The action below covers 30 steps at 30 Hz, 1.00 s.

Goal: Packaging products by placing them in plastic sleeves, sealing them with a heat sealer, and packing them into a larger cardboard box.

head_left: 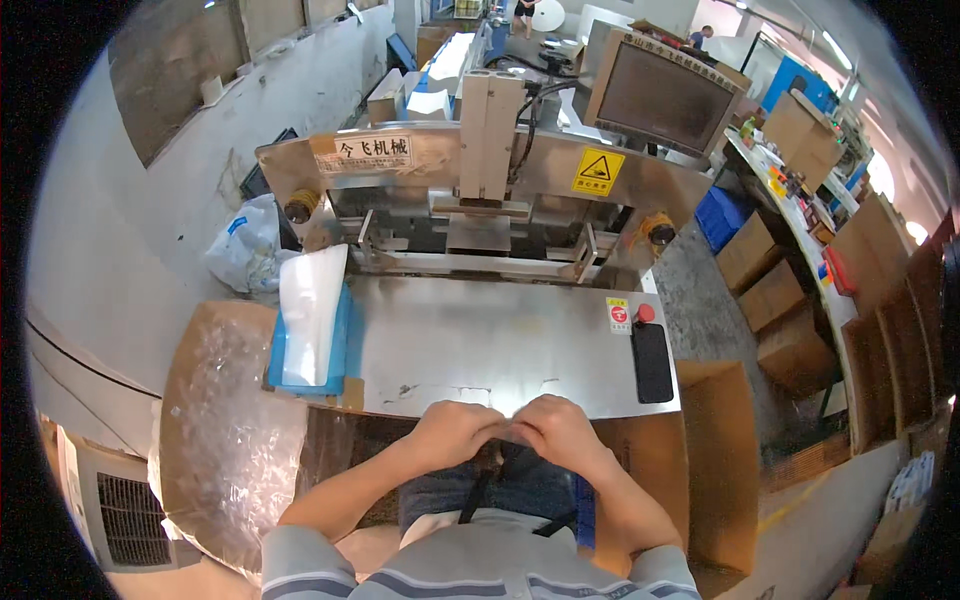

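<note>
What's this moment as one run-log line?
left hand, right hand: close together, anything held unclear; near: metal tabletop edge; tabletop left: white sheeting; tabletop right: black phone

White label with dark characters on metal plate, yellow sign with black warning triangle farther right, small red-and-white sticker beside red button on metal table, dark characters along top frame of monitor

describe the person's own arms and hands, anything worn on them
The left hand and right hand are bare, with no gloves visible. The left forearm and right forearm are uncovered too, with no watch showing. The left sleeve and right sleeve are short and light grey, with darker stripes.
</note>
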Each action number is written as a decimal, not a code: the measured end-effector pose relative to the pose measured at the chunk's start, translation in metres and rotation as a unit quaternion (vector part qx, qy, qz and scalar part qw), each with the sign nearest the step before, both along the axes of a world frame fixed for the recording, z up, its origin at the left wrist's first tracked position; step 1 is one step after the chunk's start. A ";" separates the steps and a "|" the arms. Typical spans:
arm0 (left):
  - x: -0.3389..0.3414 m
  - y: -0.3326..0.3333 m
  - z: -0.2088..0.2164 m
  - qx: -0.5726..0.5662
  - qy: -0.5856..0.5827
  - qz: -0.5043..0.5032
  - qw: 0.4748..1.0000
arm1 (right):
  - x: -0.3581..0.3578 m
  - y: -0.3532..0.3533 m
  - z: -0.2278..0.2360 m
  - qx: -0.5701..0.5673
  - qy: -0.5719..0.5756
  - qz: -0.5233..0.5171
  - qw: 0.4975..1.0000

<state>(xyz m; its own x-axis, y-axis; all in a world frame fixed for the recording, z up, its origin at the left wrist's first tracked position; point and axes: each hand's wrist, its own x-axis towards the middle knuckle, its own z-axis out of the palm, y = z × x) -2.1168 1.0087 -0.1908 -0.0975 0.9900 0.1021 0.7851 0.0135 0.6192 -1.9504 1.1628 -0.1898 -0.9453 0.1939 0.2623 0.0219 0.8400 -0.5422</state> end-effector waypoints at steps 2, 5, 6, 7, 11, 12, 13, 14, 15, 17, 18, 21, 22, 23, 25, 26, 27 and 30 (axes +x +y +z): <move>-0.003 -0.004 -0.011 0.009 0.012 0.011 1.000 | 0.004 0.002 -0.003 -0.023 -0.020 -0.017 0.999; -0.013 -0.006 -0.015 0.002 0.003 0.018 1.000 | 0.006 0.006 -0.004 -0.042 -0.039 -0.003 0.998; -0.016 -0.006 -0.015 -0.016 -0.019 0.019 1.000 | 0.006 0.002 0.008 -0.099 0.014 0.076 0.992; -0.017 -0.006 -0.014 -0.017 -0.022 0.020 0.999 | 0.005 0.001 0.015 -0.155 0.068 0.153 0.974; -0.022 -0.009 -0.005 -0.044 -0.078 -0.027 0.996 | 0.008 0.016 0.006 -0.196 -0.033 0.158 0.967; -0.026 -0.010 -0.003 -0.057 -0.081 -0.016 0.995 | 0.011 0.015 0.010 -0.233 -0.064 0.125 0.962; -0.030 -0.013 -0.001 -0.058 -0.083 -0.015 0.995 | 0.012 0.019 0.010 -0.235 -0.066 0.126 0.961; -0.036 -0.017 0.000 -0.059 -0.094 -0.009 0.994 | 0.013 0.023 0.009 -0.232 -0.096 0.116 0.961; -0.040 -0.021 0.002 -0.060 -0.105 -0.004 0.993 | 0.016 0.026 0.008 -0.228 -0.125 0.104 0.960; -0.044 -0.027 0.020 -0.069 -0.131 -0.014 0.989 | 0.019 0.031 0.011 -0.216 -0.102 0.126 0.963; -0.043 -0.032 0.029 -0.071 -0.154 -0.020 0.985 | 0.021 0.032 0.014 -0.198 -0.075 0.145 0.967; -0.062 -0.029 0.021 -0.080 -0.165 -0.027 0.983 | 0.012 0.045 0.013 -0.196 -0.035 0.166 0.966; -0.073 -0.022 0.014 -0.084 -0.151 -0.030 0.984 | 0.002 0.049 0.014 -0.180 -0.018 0.137 0.974; -0.083 -0.014 0.012 -0.117 -0.140 -0.017 0.983 | -0.008 0.058 0.005 -0.182 -0.024 0.140 0.973; -0.110 0.010 0.005 -0.116 -0.132 -0.023 0.984 | -0.030 0.079 -0.006 -0.180 -0.021 0.100 0.978; -0.123 0.022 0.003 -0.114 -0.124 -0.028 0.985 | -0.042 0.092 -0.018 -0.208 -0.042 0.058 0.975; -0.134 0.037 0.001 -0.111 -0.139 -0.012 0.984 | -0.054 0.105 -0.032 -0.238 -0.064 0.014 0.969; -0.189 0.083 -0.030 -0.099 -0.157 0.006 0.983 | -0.103 0.147 -0.056 -0.261 -0.078 -0.022 0.962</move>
<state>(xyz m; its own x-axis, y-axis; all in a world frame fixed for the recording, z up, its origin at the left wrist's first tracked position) -2.3057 1.0922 -0.2208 -0.1060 0.9859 -0.1292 0.5551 0.1665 0.8149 -2.0534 1.3093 -0.2458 -0.9533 0.3008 -0.0257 0.1660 0.4512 -0.8768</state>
